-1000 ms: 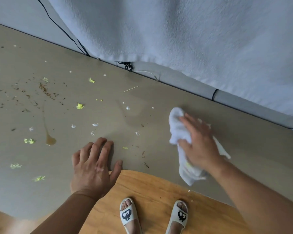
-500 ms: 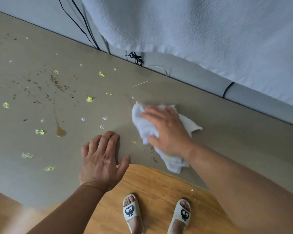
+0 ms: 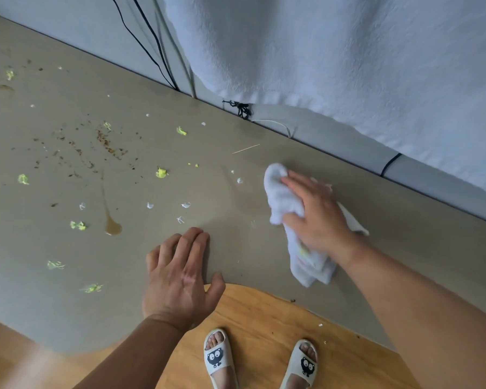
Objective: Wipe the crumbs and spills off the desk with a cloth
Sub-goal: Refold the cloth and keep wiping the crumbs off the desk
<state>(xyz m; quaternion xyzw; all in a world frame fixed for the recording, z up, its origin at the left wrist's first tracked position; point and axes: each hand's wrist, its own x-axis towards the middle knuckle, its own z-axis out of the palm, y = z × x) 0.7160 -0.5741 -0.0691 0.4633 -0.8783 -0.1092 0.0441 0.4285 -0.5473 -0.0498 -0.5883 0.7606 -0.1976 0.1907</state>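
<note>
White cloth point(image 3: 279, 192) bunches centre right, gripped by our right hand point(image 3: 317, 217); our left hand point(image 3: 180, 276) lies flat, uncurled, on the desk point(image 3: 250, 248).

Soft even daylight, faint shadows, wide-angle edge bending, lower-left blur.
</note>
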